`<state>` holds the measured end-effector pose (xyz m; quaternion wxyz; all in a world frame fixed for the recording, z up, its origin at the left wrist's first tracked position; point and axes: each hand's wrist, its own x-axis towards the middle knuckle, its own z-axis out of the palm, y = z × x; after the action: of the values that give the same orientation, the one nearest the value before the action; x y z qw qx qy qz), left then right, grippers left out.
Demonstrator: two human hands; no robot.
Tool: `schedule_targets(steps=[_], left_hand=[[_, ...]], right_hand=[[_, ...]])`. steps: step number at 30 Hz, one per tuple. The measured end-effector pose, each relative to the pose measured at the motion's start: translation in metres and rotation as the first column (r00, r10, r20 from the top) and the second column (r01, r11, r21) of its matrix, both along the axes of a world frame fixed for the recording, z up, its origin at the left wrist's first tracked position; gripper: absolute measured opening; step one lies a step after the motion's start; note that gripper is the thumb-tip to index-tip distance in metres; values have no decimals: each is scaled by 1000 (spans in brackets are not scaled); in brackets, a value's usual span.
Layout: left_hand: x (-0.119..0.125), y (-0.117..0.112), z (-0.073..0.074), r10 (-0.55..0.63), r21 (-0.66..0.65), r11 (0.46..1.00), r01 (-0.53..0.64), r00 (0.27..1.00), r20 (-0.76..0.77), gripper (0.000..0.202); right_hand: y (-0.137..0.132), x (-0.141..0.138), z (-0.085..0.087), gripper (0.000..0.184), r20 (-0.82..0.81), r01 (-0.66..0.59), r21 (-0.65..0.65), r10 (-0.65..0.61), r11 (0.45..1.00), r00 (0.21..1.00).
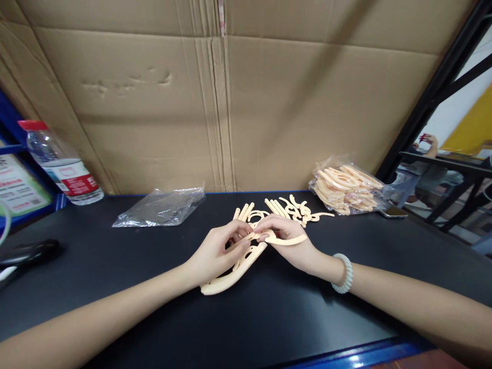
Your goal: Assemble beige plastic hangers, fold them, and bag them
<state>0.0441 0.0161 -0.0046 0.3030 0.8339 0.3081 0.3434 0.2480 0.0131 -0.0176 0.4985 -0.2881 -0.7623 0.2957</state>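
Observation:
My left hand (221,251) and my right hand (294,251) meet over the middle of the table, fingers closed in a pinch. Between them is a cream-coloured hook piece (288,240), its curved end sticking out past my right hand. Fingers hide where it meets the part in my left hand. Just below lies a long curved cream-coloured arm (230,279), partly covered by my left hand. Behind my hands are several straight cream-coloured strips (243,211) and, to the right, more strips (275,207) and a heap of hook pieces (303,210).
An empty clear plastic bag (161,207) lies at the back left, near a water bottle (65,164). At the back right sits a bag of cream-coloured parts (346,187) beside a phone-like flat object (394,211). A cardboard wall (154,102) closes off the back.

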Motion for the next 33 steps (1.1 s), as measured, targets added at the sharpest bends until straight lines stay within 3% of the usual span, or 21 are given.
schedule_targets(steps=[8, 13, 15, 18, 21, 23, 25, 27, 28, 30, 33], left_hand=[[0, -2, 2, 8, 61, 998, 0, 990, -139, 25], [0, -5, 3, -34, 148, 987, 69, 973, -226, 30], [0, -5, 4, -52, 185, 977, 101, 966, -253, 31], [0, -5, 5, -78, 220, 965, 142, 958, -277, 31], [-1, -4, 7, -112, 179, 970, 166, 954, -279, 34], [-1, -4, 8, -131, 131, 976, 171, 954, -269, 35], [-2, -4, 9, -120, 96, 984, 147, 962, -245, 35], [-3, -3, 11, -93, 62, 992, 108, 972, -214, 35], [-3, -3, 11, -80, 41, 995, 90, 977, -199, 35], [-4, -2, 12, -64, 5, 998, 66, 983, -171, 36], [-3, -1, 13, -49, -31, 999, 45, 989, -138, 35]], right_hand=[[-5, 4, 0, 17, 182, -29, 299, -27, 954, 983], [-8, 7, 6, 26, 419, -98, 563, -181, 821, 890], [-10, 8, 13, 25, 491, -143, 575, -199, 806, 848], [-16, 9, 24, 26, 581, -214, 496, -139, 841, 802], [-23, 13, 36, 24, 650, -306, 395, -29, 866, 759], [-26, 19, 43, 20, 628, -332, 404, 6, 852, 778], [-25, 28, 50, 18, 492, -250, 537, -59, 806, 868], [-19, 40, 57, 17, 225, 9, 687, -224, 727, 948], [-13, 47, 60, 16, 68, 199, 699, -341, 687, 938], [2, 62, 65, 10, 11, 426, 584, -532, 691, 847], [28, 86, 63, 4, 211, 571, 335, -650, 750, 730]])
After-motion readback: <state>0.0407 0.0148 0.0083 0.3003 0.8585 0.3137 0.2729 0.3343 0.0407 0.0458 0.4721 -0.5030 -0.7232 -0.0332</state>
